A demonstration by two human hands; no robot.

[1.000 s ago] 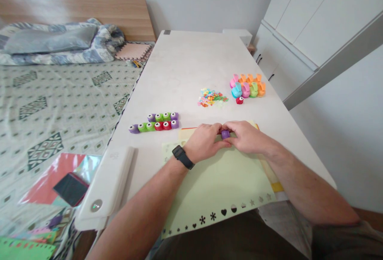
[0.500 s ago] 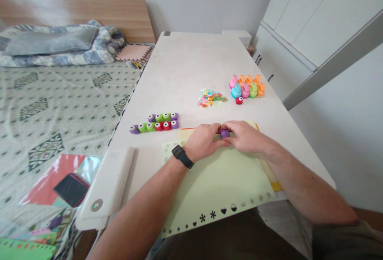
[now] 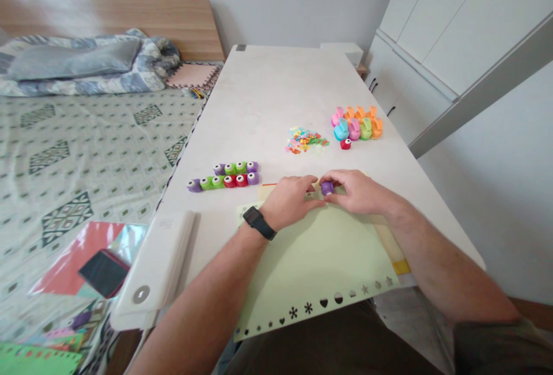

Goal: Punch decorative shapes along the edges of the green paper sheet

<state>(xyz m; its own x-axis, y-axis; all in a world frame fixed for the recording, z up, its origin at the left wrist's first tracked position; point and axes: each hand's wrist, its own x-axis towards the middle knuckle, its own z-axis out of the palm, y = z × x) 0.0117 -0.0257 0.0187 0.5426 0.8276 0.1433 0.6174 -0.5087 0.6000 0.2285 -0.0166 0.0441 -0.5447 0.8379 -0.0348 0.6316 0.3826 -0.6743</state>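
Note:
My right hand (image 3: 356,192) pinches a small purple craft punch (image 3: 327,188) between thumb and fingers at the far edge of a pale green sheet of paper (image 3: 328,248). Just left of the punch, my left hand (image 3: 291,197) rests over the same edge, thumb and forefinger apart with nothing between them. A black watch (image 3: 259,223) is on the left wrist. Cut-out shapes such as hearts, stars and snowflakes run along the sheet's near edge. Further holes show at its far left corner, partly hidden by the left hand.
Two rows of small punches (image 3: 230,181) stand left of the paper. Paper cut-outs (image 3: 306,140) lie in a pile beyond it, with larger lever punches (image 3: 354,127) and a red punch (image 3: 345,144) to their right. A white laminator-like device (image 3: 158,265) lies along the table's left edge.
My left hand has come off the purple punch and shifted slightly left. The right hand keeps the punch, now tilted a little and moved slightly right.

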